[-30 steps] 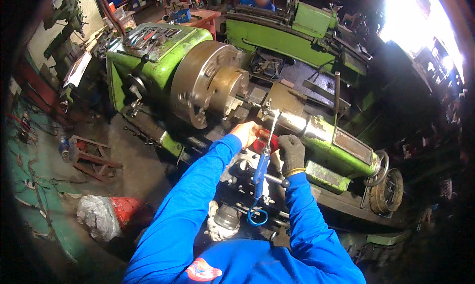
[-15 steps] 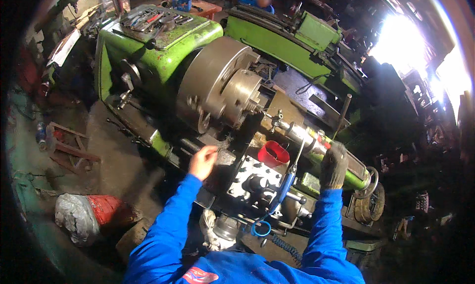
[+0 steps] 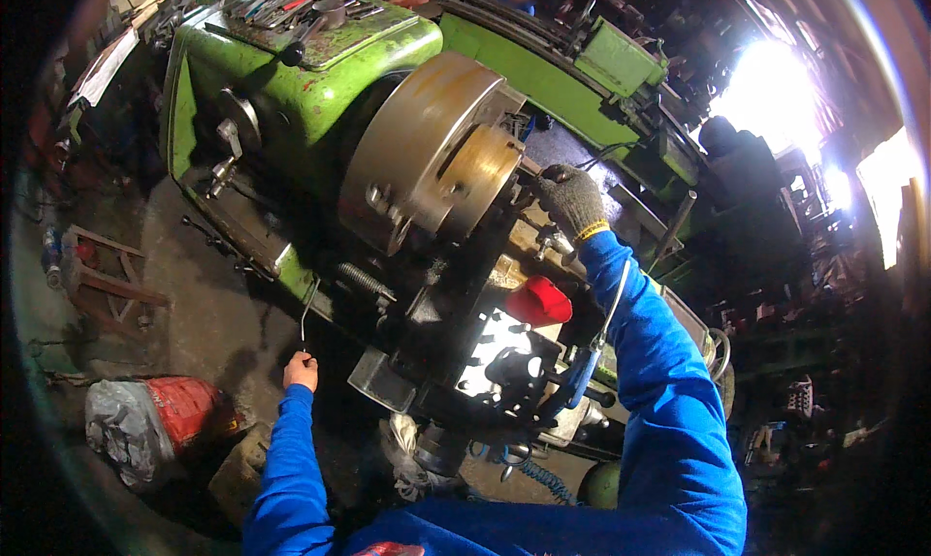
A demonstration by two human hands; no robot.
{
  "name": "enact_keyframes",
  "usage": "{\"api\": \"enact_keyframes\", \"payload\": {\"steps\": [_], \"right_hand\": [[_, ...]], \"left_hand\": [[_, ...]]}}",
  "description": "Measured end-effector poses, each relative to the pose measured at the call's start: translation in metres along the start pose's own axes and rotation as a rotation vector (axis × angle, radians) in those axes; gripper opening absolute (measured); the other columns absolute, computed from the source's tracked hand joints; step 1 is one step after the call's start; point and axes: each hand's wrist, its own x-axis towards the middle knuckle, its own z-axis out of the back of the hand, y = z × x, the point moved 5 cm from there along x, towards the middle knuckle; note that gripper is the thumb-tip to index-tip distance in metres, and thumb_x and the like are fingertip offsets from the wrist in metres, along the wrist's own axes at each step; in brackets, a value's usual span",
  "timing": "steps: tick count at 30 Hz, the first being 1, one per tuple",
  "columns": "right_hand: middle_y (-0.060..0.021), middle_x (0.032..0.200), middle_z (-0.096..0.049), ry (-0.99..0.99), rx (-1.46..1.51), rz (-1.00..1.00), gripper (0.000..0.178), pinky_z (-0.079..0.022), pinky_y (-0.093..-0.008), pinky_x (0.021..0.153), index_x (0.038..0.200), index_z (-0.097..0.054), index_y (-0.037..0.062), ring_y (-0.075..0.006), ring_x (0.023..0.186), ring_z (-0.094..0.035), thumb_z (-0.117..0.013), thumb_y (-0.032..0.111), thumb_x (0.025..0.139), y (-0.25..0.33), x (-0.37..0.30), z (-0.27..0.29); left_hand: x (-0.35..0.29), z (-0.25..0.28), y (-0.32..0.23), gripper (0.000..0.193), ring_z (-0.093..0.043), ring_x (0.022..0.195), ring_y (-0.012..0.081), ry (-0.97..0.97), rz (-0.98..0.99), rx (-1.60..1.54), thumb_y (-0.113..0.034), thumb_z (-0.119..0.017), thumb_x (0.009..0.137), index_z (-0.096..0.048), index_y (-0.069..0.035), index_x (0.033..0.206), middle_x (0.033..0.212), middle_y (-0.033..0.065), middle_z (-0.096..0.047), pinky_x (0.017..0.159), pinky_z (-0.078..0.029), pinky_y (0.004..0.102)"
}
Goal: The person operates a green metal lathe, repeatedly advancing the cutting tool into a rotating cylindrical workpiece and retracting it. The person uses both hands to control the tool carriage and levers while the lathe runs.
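Note:
My bare left hand is closed round the lower end of a bent metal lever at the front of a green lathe. My right hand, in a grey knitted glove with a yellow cuff, is at the face of the big round chuck. Its fingers are curled at the end of a short metal bar that sticks out of the chuck; what they grip is mostly hidden. Below my right forearm stand a red cup and a bolted tool post. A blue air gun hangs beside the post.
Hand tools lie on the headstock top. A second green machine stands behind. At lower left are a red and grey bag and a wooden stand. A coiled hose hangs near my body.
My left hand has moved down and left onto the lever. My right hand has gone from the tailstock side up and left to the chuck face. The view has shifted slightly.

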Motion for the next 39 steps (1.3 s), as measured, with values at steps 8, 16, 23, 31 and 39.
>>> {"api": "enact_keyframes", "payload": {"steps": [8, 16, 23, 31, 39], "right_hand": [[-0.0199, 0.099, -0.077, -0.097, -0.123, -0.006, 0.031, -0.058, -0.0497, 0.087, 0.102, -0.079, 0.0071, -0.0421, 0.095, -0.073, -0.069, 0.034, 0.089, 0.016, -0.024, 0.001], [-0.0172, 0.094, -0.078, -0.038, -0.192, 0.021, 0.030, -0.059, -0.0428, 0.079, 0.102, -0.078, 0.0057, -0.0332, 0.086, -0.077, -0.066, 0.031, 0.093, -0.001, -0.038, -0.005], [-0.0151, 0.098, -0.079, 0.086, 0.011, -0.205, 0.028, -0.060, -0.0438, 0.079, 0.106, -0.079, 0.0093, -0.0339, 0.090, -0.077, -0.068, 0.031, 0.093, -0.002, -0.031, 0.011], [-0.0089, 0.079, -0.069, 0.322, -0.532, 0.661, 0.012, -0.057, -0.0365, 0.060, 0.095, -0.072, 0.0076, -0.0248, 0.066, -0.069, -0.066, 0.012, 0.086, -0.027, 0.044, 0.004], [-0.0002, 0.082, -0.068, 0.639, -0.071, 0.055, 0.021, -0.052, -0.0321, 0.056, 0.111, -0.076, 0.0120, -0.0114, 0.064, -0.062, -0.061, 0.017, 0.098, -0.052, 0.076, -0.021]], "left_hand": [[0.062, -0.034, 0.028, 0.061, -0.056, 0.134, 0.0427, 0.029, 0.167, 0.131, -0.042, -0.072, 0.096, -0.054, -0.013, 0.147, 0.144, 0.0206, -0.059, 0.108, -0.050, 0.0536], [0.148, -0.142, 0.081, 0.084, -0.054, 0.137, 0.0435, 0.290, 0.294, 0.236, -0.066, -0.062, 0.095, -0.044, -0.011, 0.156, 0.149, 0.0248, -0.056, 0.113, -0.047, 0.0558], [0.158, -0.115, 0.075, 0.063, -0.070, 0.067, 0.0275, 0.313, 0.431, -0.527, -0.064, -0.068, 0.094, -0.067, -0.002, 0.108, 0.093, 0.0128, -0.073, 0.068, -0.053, 0.0462], [0.134, -0.008, -0.070, 0.093, -0.069, 0.061, 0.0153, 0.434, 0.343, -0.690, -0.087, -0.059, 0.084, -0.061, -0.005, 0.127, 0.077, -0.0004, -0.069, 0.066, -0.046, 0.0392], [0.131, -0.015, -0.071, 0.091, -0.071, 0.074, 0.0203, 0.449, 0.383, -0.695, -0.089, -0.064, 0.079, -0.063, -0.008, 0.120, 0.080, 0.0040, -0.073, 0.086, -0.045, 0.0469]]}}
